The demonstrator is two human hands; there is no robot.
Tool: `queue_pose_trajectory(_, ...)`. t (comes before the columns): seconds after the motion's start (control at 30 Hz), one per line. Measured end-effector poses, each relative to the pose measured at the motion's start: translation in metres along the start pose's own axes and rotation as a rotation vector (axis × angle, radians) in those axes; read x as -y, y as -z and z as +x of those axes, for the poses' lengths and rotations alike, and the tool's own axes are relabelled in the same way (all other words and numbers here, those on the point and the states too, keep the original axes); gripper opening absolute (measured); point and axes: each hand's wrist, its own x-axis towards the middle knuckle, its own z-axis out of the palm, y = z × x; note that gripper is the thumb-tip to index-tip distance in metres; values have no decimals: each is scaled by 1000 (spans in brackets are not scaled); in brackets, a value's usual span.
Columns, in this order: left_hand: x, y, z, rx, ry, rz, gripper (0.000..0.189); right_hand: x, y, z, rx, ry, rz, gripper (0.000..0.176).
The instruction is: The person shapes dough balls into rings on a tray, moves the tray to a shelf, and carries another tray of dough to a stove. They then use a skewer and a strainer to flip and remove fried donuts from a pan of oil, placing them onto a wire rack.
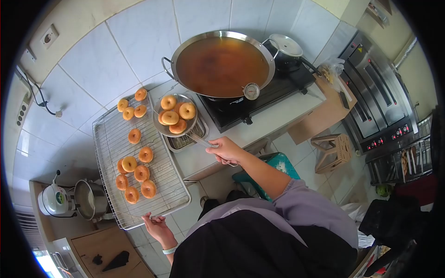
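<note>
My right hand (225,150) is closed round the handle of a metal skimmer (190,129), whose bowl holds several golden ring doughnuts (169,117) above a small metal tray (184,143). Left of it, more doughnuts (141,173) lie in loose groups on a wire rack (167,185). My left hand (157,227) is near the rack's front edge, fingers partly bent; a thin stick seems to reach from them over the rack, but the grip is too small to make out. A wide pan (222,65) of brown oil sits on the black stove (259,102), a dial thermometer (251,91) at its rim.
A lidded pot (286,48) stands behind the stove's right side. Farther right are a cardboard box (308,116), a stool (332,153) and a metal oven (378,92). A mixer (55,200) and a steel bowl (90,199) stand at the left. A green bin (282,164) is below the counter.
</note>
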Motion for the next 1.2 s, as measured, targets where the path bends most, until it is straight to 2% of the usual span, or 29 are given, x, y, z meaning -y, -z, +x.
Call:
queue_pose_trajectory(0.1, 4, 2, 4, 5, -9, 30, 33, 1, 0, -9, 15, 100, 116, 45)
queue_pose_trajectory(0.23, 6, -3, 0, -14, 17, 32, 34, -30, 4, 11, -30, -57, 78, 56)
queue_pose_trajectory(0.4, 2, -2, 1, -6, -25, 30, 33, 1, -1, -4, -30, 25, -4, 59)
queue_pose_trajectory(0.5, 5, 0, 4, -7, -26, 8, 31, 1, 2, -10, -23, 77, 41, 57)
queue_pose_trajectory(0.6, 7, 4, 3, 1, -13, 21, 31, -23, 6, 12, -3, -99, 63, 54)
queue_pose_trajectory(0.8, 1, -4, 1, -10, -36, 2, 32, 9, -3, -7, -32, 4, -57, 52)
queue_pose_trajectory(0.9, 3, 1, 1, -37, -27, -3, 33, -6, -1, -2, -30, 40, 31, 54)
queue_pose_trajectory(1.0, 2, -1, 0, -34, -22, 12, 33, -27, -2, 13, -62, -40, 2, 54)
queue_pose_trajectory(1.2, 0, 1, 0, -31, -41, -1, 33, 22, -7, -12, -66, 18, -10, 49)
